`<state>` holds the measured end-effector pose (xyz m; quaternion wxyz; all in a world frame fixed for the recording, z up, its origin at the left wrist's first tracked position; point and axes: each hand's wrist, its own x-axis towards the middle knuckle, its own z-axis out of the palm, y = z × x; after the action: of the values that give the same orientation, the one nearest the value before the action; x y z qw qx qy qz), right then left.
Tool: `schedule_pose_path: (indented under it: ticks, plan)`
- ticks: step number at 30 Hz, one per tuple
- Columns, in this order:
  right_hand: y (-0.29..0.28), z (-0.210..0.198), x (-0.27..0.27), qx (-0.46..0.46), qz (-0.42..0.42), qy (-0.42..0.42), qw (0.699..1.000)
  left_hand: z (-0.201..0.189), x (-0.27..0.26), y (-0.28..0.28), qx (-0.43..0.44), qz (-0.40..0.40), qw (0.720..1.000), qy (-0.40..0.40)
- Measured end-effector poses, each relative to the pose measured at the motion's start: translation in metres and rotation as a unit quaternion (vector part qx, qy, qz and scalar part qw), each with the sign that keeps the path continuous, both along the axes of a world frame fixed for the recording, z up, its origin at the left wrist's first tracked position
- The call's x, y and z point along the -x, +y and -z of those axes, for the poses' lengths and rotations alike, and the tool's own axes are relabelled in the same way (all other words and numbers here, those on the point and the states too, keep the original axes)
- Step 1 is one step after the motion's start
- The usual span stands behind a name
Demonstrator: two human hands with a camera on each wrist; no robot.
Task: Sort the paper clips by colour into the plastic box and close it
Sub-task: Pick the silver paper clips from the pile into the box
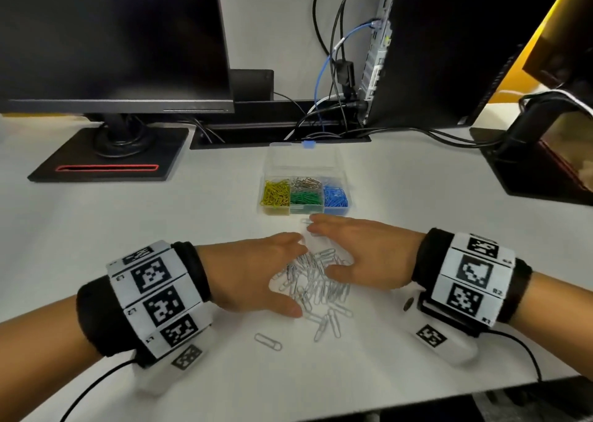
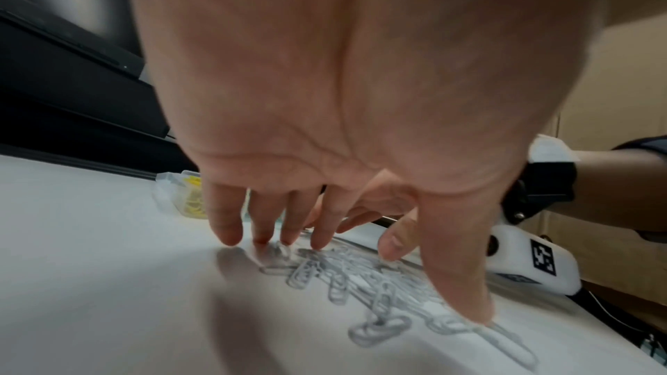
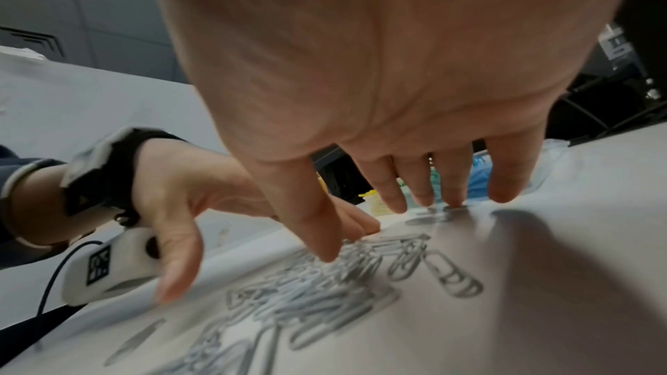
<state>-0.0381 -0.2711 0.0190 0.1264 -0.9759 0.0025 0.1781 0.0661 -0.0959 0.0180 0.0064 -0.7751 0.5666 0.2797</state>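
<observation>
Both hands flank white clips (image 1: 316, 282) on desk: left hand (image 1: 256, 274) and right hand (image 1: 369, 255) splayed, grasping nothing. Rake inward, fingertips low (strays near left thumb), then scoop toward open box (image 1: 305, 194) beyond fingertips.

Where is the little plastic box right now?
In the head view the plastic box sits open on the white desk, just beyond the right hand, before the cable tray.

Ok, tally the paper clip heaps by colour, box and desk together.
Yellow clips, in the plastic box: 1
Silver clips, in box: 1
Green clips, in box: 1
Blue clips, in box: 1
White clips, loose on the desk: 1
Total: 5 heaps
</observation>
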Motion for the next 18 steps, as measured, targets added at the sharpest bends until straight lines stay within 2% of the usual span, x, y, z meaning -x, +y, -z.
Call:
schedule_pose_path:
  ticks: [6, 9, 14, 18]
  plan:
    - [0.001, -0.003, 0.02, -0.049, -0.013, -0.007, 0.999, 0.007, -0.002, 0.027, 0.016, 0.032, 0.998, 0.054]
    - [0.002, -0.004, 0.044, -0.062, -0.017, -0.02, 0.998, 0.013, -0.002, 0.037, 0.037, 0.056, 0.997, 0.036]
    - [0.0, 0.001, 0.038, -0.012, -0.012, 0.001, 1.0, 0.013, -0.006, 0.017, 0.096, 0.07, 0.993, 0.001]
    - [0.005, 0.001, 0.022, -0.026, -0.006, -0.016, 1.0, 0.014, -0.007, -0.004, 0.099, 0.047, 0.994, 0.018]
